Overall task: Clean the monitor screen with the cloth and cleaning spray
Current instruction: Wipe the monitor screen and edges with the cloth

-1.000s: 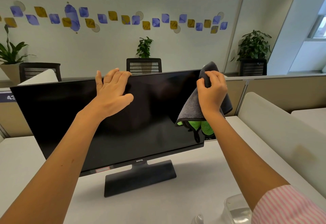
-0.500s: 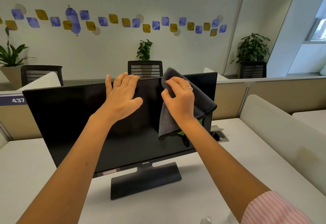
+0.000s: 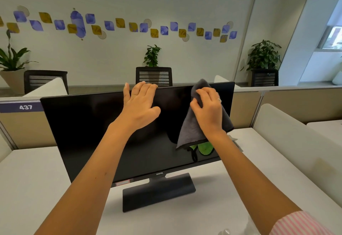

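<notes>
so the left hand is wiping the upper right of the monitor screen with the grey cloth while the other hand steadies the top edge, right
Not quite: the hands are swapped. In the head view the right hand presses the grey cloth against the upper right of the monitor screen, while the left hand steadies the top edge.

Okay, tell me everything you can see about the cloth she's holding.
The cloth is dark grey and plush, like microfibre, with a bright green underside showing at its bottom edge. The right hand grips it bunched near the top, pressing it against the monitor screen's upper right area. It hangs down in a loose triangular drape.
</notes>
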Available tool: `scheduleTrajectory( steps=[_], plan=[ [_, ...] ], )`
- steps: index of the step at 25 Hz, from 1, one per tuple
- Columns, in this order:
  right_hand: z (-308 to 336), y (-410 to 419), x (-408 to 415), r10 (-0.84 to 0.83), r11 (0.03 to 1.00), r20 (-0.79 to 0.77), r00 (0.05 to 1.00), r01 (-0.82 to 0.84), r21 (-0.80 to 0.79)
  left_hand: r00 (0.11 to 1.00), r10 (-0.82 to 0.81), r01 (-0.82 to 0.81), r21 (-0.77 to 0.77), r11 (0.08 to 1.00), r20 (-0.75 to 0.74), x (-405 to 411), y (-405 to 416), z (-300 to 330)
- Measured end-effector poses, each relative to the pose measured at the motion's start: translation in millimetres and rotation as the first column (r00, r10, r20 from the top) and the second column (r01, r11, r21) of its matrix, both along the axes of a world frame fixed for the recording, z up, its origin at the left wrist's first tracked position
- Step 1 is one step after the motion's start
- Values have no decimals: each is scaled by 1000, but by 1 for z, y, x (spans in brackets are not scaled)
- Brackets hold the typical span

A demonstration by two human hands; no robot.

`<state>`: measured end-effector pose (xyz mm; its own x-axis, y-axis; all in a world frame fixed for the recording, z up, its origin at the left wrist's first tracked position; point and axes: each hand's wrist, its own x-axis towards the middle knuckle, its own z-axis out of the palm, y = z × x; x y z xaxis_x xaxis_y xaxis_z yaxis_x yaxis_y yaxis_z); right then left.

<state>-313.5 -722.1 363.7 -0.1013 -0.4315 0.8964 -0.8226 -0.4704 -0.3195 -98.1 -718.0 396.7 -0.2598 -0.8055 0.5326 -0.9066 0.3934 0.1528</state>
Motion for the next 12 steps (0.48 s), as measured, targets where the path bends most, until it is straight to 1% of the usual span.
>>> scheduleTrajectory(
  steps=[4, 8, 12],
  plan=[
    [4, -1, -23, -69, 996, 127, 990, 60, 69, 1000, -15, 15, 14, 1000, 1, 1, 5, 4],
    [5, 0, -17, -100, 993, 171, 980, 87, 82, 997, -62, 66, -78, 995, 49, 17, 16, 6],
    [2, 3, -1, -107, 993, 223, 969, 94, 67, 997, 29, -18, -158, 987, 65, 66, 33, 3]
  ],
)
